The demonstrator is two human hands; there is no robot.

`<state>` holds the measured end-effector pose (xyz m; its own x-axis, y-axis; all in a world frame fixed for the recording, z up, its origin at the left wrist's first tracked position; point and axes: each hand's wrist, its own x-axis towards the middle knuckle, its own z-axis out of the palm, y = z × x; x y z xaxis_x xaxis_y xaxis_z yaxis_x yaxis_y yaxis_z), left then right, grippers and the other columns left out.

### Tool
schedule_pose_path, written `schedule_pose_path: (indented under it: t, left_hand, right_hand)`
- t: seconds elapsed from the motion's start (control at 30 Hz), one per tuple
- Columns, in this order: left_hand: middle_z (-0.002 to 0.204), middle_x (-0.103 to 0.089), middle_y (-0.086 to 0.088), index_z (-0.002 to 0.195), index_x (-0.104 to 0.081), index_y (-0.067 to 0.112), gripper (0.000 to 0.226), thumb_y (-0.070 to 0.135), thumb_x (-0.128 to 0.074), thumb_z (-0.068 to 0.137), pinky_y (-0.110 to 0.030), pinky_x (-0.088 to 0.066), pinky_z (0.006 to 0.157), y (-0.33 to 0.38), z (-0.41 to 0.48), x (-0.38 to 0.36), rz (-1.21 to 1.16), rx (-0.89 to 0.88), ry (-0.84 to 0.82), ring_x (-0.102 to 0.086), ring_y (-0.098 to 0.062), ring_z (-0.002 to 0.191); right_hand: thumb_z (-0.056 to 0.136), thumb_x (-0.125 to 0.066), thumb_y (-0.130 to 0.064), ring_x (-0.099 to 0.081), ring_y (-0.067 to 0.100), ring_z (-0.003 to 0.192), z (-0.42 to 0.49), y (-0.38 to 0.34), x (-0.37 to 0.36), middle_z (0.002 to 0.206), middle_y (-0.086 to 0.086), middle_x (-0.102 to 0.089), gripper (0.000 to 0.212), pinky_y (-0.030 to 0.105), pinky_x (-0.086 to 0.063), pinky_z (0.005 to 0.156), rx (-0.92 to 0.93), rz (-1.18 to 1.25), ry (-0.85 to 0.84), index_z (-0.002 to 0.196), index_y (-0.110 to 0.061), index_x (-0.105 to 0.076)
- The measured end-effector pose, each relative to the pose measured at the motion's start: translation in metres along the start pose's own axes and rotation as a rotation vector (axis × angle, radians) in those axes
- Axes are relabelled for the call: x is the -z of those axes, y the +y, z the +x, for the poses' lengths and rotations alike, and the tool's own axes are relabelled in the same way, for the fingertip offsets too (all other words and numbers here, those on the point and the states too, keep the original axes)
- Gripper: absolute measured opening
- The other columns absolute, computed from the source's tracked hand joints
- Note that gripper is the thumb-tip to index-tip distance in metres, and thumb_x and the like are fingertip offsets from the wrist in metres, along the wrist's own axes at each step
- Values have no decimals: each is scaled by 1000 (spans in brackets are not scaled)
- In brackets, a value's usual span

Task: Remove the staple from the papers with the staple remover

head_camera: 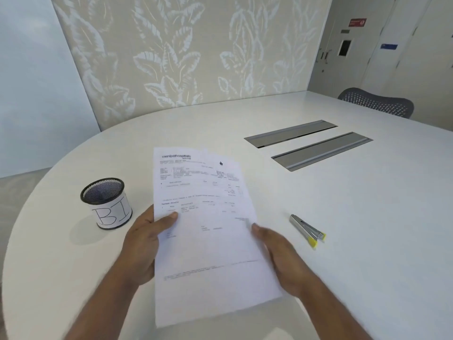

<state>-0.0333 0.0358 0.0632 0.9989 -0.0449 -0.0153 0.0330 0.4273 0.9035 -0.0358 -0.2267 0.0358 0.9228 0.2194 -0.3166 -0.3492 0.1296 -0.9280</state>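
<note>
I'm pinching the papers (208, 217) at their edges, left hand (144, 244) thumb on top, right hand (277, 256) gripping opposite. The staple remover (307, 230) is lying untouched just right. Staple's not visible; letting go one-handed is risking sheets fanning, tearing.

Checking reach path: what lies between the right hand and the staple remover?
Head view: only bare table separates the right hand from the staple remover.

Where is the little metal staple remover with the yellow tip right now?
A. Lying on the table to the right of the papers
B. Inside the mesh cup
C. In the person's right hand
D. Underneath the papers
A: the staple remover lies on the table, right of the papers, untouched by either hand.
</note>
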Motion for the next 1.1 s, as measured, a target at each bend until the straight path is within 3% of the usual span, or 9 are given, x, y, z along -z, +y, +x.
schedule_pose_path:
  t: [0.07,0.17,0.3,0.4,0.5,0.6,0.77,0.93,1.1]
  left_hand:
    - [118,-75,-12,113,-75,17,30,10,-62,86,-38,-61,67,-14,12,15,59,58,29,-75,-31,99]
    - [116,-75,-12,119,-69,16,36,-4,-57,92,-34,-60,66,-42,24,29,270,89,156,-76,-27,93]
    - [139,-59,-3,155,-27,13,71,0,-60,92,-19,-47,80,-69,25,34,669,33,341,-64,-15,108]
    - [152,-46,-6,147,-44,9,63,5,-67,89,-35,-40,109,-82,21,31,1032,-145,254,-50,-22,133]
    - [156,-42,-3,135,-61,9,46,16,-67,90,-28,-24,116,-93,14,26,1298,-208,185,-37,-20,144]
    - [156,-43,0,136,-61,11,44,23,-61,94,-27,-24,116,-97,12,26,1376,-192,200,-37,-18,145]
    - [154,-46,-1,139,-58,11,44,23,-57,96,-30,-24,119,-97,12,25,1403,-207,195,-37,-18,145]
    - [154,-46,-1,138,-58,11,44,21,-58,96,-27,-22,117,-95,12,23,1377,-226,199,-37,-18,145]
    - [141,-61,-2,126,-67,19,30,15,-61,97,-42,-41,112,-82,3,20,785,-214,418,-54,-21,131]
  right_hand:
    - [90,-69,-31,-70,33,108,3,17,2,118,15,-72,35,52,-53,97,10,15,-44,117,-9,-70]
    - [88,-71,-10,-74,30,98,10,29,3,106,9,-77,30,52,-56,92,95,-123,188,117,-8,-66]
    - [86,-70,-11,-71,4,90,18,33,3,101,-9,-74,37,27,-58,84,179,-500,354,121,-17,-60]
    - [86,-70,-16,-61,-14,88,19,35,4,100,-20,-65,52,1,-44,73,257,-696,400,134,-21,-50]
    - [86,-70,-20,-54,8,116,19,43,6,121,-10,-53,59,13,-38,93,320,-877,432,140,-20,-47]
    - [88,-69,-23,-47,13,119,19,51,7,118,-11,-39,48,19,-36,97,351,-917,447,133,-20,-54]
    - [87,-71,-28,-35,7,106,24,56,11,113,-9,-40,41,21,-31,99,358,-982,491,125,-15,-64]
    - [87,-71,-33,-41,11,107,24,50,14,109,-8,-44,46,30,-41,102,318,-1034,452,128,-13,-64]
    - [87,-70,-40,-56,-4,86,22,25,25,108,-4,-59,46,5,-42,71,383,-862,462,126,-18,-63]
